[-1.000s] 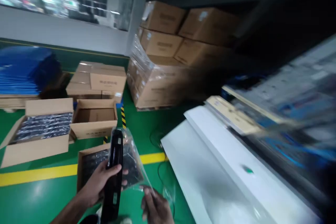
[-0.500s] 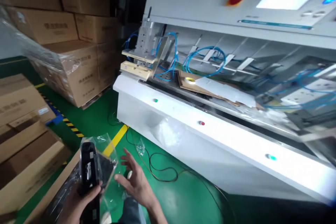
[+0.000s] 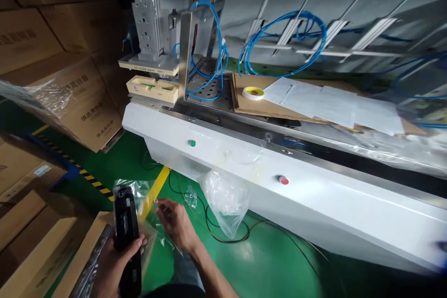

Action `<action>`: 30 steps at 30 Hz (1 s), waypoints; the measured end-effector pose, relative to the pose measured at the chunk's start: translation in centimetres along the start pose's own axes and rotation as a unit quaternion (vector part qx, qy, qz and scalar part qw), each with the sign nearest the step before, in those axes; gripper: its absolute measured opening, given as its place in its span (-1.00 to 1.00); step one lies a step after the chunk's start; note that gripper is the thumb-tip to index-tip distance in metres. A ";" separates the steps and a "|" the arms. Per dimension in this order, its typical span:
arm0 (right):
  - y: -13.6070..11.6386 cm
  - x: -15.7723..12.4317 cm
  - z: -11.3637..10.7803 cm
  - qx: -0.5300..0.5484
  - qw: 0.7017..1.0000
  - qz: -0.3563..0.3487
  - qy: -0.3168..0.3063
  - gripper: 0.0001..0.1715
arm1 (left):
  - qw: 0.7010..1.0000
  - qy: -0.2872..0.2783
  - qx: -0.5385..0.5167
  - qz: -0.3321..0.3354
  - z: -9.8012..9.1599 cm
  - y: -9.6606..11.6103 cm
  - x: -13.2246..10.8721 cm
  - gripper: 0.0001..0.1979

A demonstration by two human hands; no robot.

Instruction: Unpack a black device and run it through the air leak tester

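My left hand [image 3: 117, 260] is wrapped round a long black plastic part [image 3: 127, 223], held upright at the lower left. A clear plastic bag [image 3: 139, 191] surrounds its upper end and spreads out to the right. My right hand [image 3: 176, 223] is closed, thumb and fingers pinching the bag's right edge. What exactly lies between the fingertips is hard to make out. Below both hands stands an open carton [image 3: 71, 267] with more dark, plastic-wrapped items in it.
A white machine bench [image 3: 237, 153] with green and red buttons runs across the right. On it are a cream fixture [image 3: 152, 89], blue hoses [image 3: 244, 51], a tape roll [image 3: 253, 93] and paper sheets [image 3: 324, 102]. A clear bag [image 3: 226, 200] hangs from its front. Stacked cartons [image 3: 80, 98] fill the left.
My right hand has gone from open, fingers spread, to closed at the bag's edge. The view has turned down and moved nearer the bench. My left hand still holds the black part.
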State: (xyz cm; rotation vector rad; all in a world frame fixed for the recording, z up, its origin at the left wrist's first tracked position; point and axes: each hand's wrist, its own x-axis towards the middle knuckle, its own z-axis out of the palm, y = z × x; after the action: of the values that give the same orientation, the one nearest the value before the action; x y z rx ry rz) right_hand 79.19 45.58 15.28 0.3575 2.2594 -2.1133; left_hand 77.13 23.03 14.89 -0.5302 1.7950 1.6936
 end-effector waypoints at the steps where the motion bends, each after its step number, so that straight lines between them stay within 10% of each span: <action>1: 0.2 0.6 -1.0 0.014 1.000 0.004 0.016 -0.40 | 1.000 0.008 0.003 0.011 1.1 0.6 0.3 -0.31; 8: -1.3 1.6 -6.4 0.337 0.934 0.096 0.074 -0.25 | 0.993 -0.055 -0.051 0.094 6.1 3.1 1.0 -0.39; 14: -2.9 -0.1 -6.7 0.507 0.852 0.098 0.082 -0.27 | 0.979 -0.177 -0.097 0.032 7.8 3.8 1.1 -0.28; 22: -2.7 -4.7 -7.1 0.170 0.983 0.072 -0.021 -0.48 | 0.978 -0.202 0.004 -0.050 7.4 6.1 2.0 -0.36; 30: 1.0 -8.5 -5.9 -0.127 0.989 0.069 0.036 -0.90 | 0.930 -0.289 0.120 -0.195 6.2 7.3 4.7 -0.44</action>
State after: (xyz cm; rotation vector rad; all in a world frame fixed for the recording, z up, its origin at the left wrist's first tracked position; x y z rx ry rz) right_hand 88.44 50.23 16.27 0.5671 2.4268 -1.7480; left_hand 69.80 30.45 17.16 -0.2211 1.3296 1.1729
